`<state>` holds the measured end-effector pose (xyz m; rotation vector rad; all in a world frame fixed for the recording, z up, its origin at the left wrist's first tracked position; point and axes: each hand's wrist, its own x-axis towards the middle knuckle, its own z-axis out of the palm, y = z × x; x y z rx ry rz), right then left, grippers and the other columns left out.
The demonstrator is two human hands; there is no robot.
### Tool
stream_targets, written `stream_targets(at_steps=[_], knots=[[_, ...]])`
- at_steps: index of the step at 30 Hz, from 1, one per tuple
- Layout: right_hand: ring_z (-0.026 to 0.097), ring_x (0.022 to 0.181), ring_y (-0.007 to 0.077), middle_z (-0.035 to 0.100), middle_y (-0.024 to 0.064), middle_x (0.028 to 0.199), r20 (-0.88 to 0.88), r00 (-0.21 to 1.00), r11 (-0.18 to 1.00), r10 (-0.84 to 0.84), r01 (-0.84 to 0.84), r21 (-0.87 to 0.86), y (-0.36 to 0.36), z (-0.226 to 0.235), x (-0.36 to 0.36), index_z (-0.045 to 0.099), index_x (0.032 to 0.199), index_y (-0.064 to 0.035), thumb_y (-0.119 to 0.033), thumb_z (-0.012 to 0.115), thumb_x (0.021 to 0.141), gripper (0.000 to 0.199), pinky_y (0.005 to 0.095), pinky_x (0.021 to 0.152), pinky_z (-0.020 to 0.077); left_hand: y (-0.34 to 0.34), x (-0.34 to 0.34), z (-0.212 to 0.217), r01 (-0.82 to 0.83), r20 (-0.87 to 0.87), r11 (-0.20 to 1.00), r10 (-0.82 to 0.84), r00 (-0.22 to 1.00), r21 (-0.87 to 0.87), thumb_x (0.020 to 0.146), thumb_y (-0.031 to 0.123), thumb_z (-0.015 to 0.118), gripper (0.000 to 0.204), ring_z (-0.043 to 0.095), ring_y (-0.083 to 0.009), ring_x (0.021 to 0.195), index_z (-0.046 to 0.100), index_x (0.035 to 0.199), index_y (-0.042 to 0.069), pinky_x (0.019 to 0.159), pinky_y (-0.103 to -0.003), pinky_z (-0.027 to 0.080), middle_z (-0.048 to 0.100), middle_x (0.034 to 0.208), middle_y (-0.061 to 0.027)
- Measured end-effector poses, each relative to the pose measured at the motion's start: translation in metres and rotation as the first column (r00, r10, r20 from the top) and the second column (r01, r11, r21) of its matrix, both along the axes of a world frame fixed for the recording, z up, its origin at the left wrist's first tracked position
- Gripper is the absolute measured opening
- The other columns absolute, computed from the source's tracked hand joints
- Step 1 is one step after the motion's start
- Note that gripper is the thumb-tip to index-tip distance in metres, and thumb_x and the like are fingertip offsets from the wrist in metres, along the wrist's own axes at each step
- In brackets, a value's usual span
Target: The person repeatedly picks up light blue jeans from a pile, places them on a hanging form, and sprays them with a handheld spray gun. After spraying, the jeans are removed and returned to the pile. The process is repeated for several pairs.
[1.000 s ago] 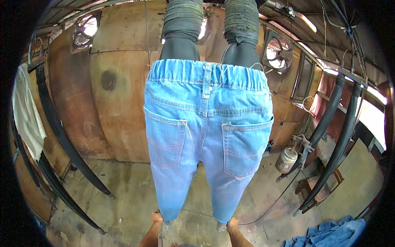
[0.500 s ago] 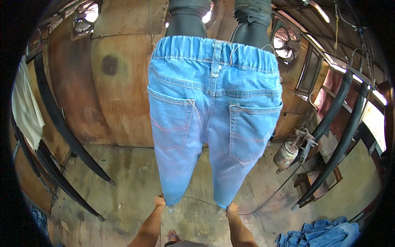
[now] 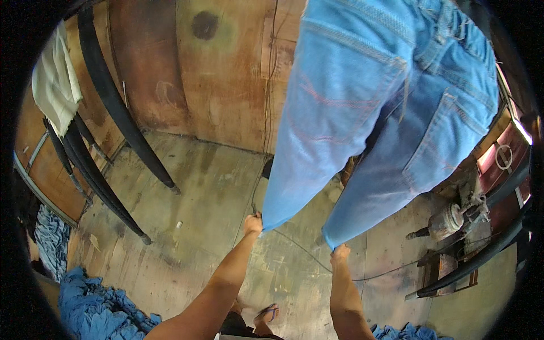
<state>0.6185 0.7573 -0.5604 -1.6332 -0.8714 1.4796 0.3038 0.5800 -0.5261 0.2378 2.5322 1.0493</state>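
A pair of light blue jeans [image 3: 334,107] hangs in front of me, its back pockets facing me and its elastic waist running off the top of the view. My left hand [image 3: 253,223] is closed on the hem of the left leg. On the right leg's hem, my right hand [image 3: 340,253] is closed as well. Both legs taper down to my hands and look pulled taut. A purplish tint shows on the denim of the thighs.
Padded black tubes [image 3: 122,107] slant down at the left, with a white cloth [image 3: 56,85] over them. A spray gun with a metal cup [image 3: 446,222] hangs at the right. Heaps of blue denim [image 3: 96,303] lie at lower left and lower right. A thin hose [image 3: 385,275] crosses the floor.
My view has swung left and the jeans now appear nearer and farther right, slanting. The black forms above the waist have left the view. Both hands still grip the hems.
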Motion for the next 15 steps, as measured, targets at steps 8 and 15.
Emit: stream_targets(at_steps=[8, 15], knots=[[0.057, 0.075, 0.0168, 0.063, 0.0061, 0.091, -0.038, 0.868, 0.852, -0.496, 0.494, 0.174, -0.093, -0.018, -0.017, 0.065, 0.109, -0.0022, -0.028, 0.063, 0.089, 0.033, 0.0348, 0.066, 0.046, -0.067, 0.013, -0.008, 0.034, 0.028, 0.993, -0.037, 0.999, 0.112, 0.097, 0.041, 0.049, 0.045, 0.066, -0.042, 0.089, 0.075, 0.091, 0.005, 0.081, -0.048, 0.051, 0.069, 0.091, -0.0233], [0.051, 0.068, 0.0136, 0.058, -0.0001, 0.084, 0.039, 0.984, 0.979, -0.175, 0.17, 0.109, -0.098, -0.016, 0.006, 0.063, 0.1, -0.0108, -0.03, 0.063, 0.088, 0.022, 0.0343, 0.053, 0.0364, -0.048, -0.018, -0.014, 0.17, -0.039, 0.982, -0.167, 0.985, 0.084, 0.096, 0.043, 0.05, 0.045, 0.066, -0.0421, 0.091, 0.075, 0.091, 0.006, 0.082, -0.049, 0.051, 0.068, 0.092, -0.0263]])
